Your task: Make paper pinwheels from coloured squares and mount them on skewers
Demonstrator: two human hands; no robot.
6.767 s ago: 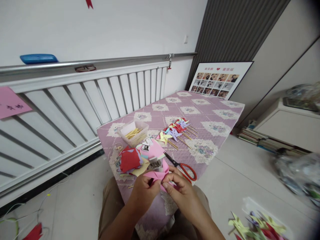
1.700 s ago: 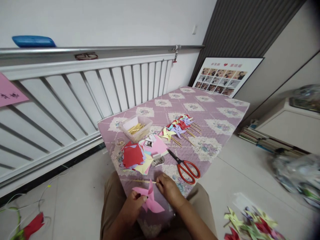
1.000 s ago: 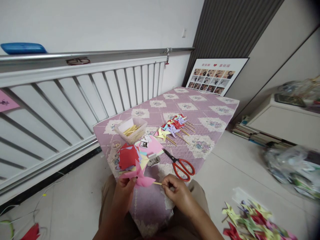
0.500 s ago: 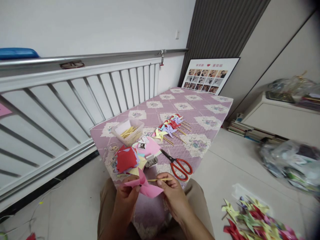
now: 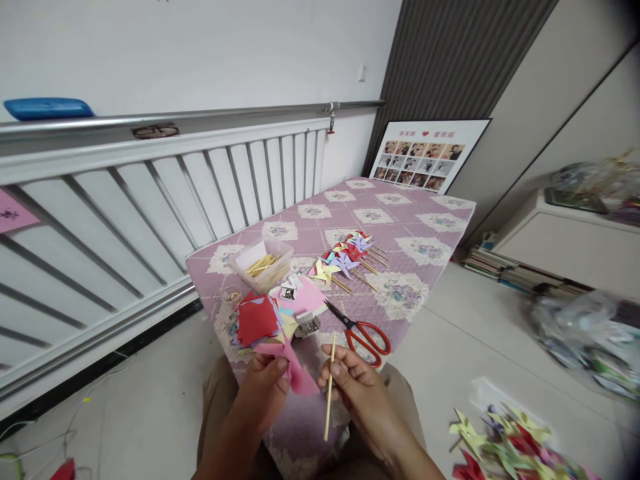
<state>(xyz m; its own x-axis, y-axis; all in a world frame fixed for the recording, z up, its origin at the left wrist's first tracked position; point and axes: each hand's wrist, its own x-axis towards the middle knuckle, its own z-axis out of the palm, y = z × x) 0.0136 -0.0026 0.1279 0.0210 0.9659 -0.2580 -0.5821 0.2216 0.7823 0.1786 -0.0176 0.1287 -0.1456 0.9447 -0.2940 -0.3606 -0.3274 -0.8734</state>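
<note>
My left hand (image 5: 265,381) pinches a pink paper pinwheel (image 5: 299,375) near its centre, over the near end of the table. To its right, my right hand (image 5: 353,381) grips a thin wooden stick (image 5: 329,400) between thumb and fingers. The stick stands nearly upright and apart from the pinwheel. Just beyond the hands lie a stack of red paper squares (image 5: 256,319), a small box of metal pins (image 5: 307,325) and scissors with red handles (image 5: 367,340). A clear plastic box (image 5: 240,265) holds several wooden sticks (image 5: 263,265).
Finished pinwheels (image 5: 345,261) lie in a row on the flowered tablecloth (image 5: 370,215). More pinwheels (image 5: 520,443) are heaped on the floor at the right. A white radiator (image 5: 165,200) runs along the table's left side. A framed photo board (image 5: 430,157) leans at the far end.
The stick has come away from the pinwheel and turned from level to nearly upright in my right hand. The pinwheel has turned in my left hand. The view has shifted slightly.
</note>
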